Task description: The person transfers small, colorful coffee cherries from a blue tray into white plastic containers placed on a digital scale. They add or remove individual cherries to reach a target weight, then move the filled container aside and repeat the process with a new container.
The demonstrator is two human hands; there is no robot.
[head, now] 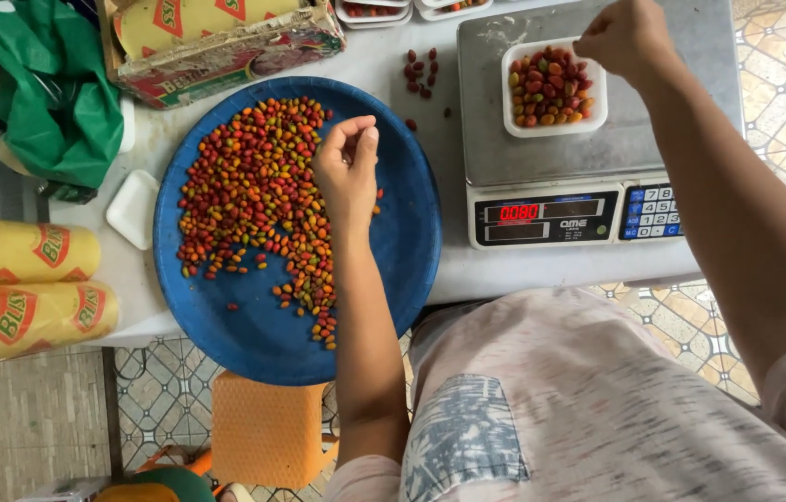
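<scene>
Blue round tray on the desk, left of the weighing scale: holds a spread of small red, orange and green chillies. Left hand hovers over the tray, fingertips pinched together; whether it grips a chilli cannot be told. Right hand, fingers bunched, sits above the far edge of a white foam tray on the scale platform, filled with chillies. A few loose dark chillies lie on the desk beyond the blue tray.
</scene>
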